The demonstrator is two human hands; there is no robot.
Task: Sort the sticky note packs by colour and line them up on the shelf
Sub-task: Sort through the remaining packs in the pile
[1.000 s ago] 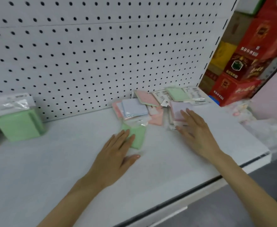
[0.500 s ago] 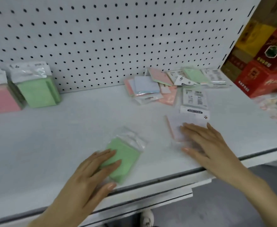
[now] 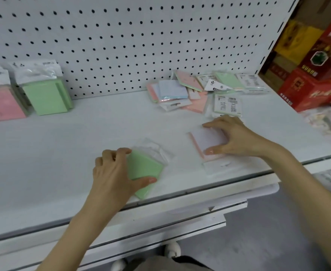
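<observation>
My left hand (image 3: pixel 114 173) grips a green sticky note pack (image 3: pixel 144 168) lying near the front edge of the white shelf (image 3: pixel 63 145), fingers curled over its far side and thumb on its near side. My right hand (image 3: pixel 237 136) pinches a pale pink pack (image 3: pixel 207 140) to the right, fingers on its far edge, thumb on its near edge. At the back left, a green pack (image 3: pixel 45 92) and a pink pack (image 3: pixel 0 102) stand upright against the pegboard. A loose pile of mixed packs (image 3: pixel 199 90) lies at the back right.
The white pegboard (image 3: pixel 131 40) closes off the back of the shelf. Red and yellow boxes (image 3: pixel 313 65) stack up past the shelf's right end. The shelf's front lip (image 3: pixel 180 196) runs just below my hands. Grey floor lies beneath.
Both hands went from lying flat on their packs to curling round them. The green and pink packs have been dragged from the pile toward the front edge.
</observation>
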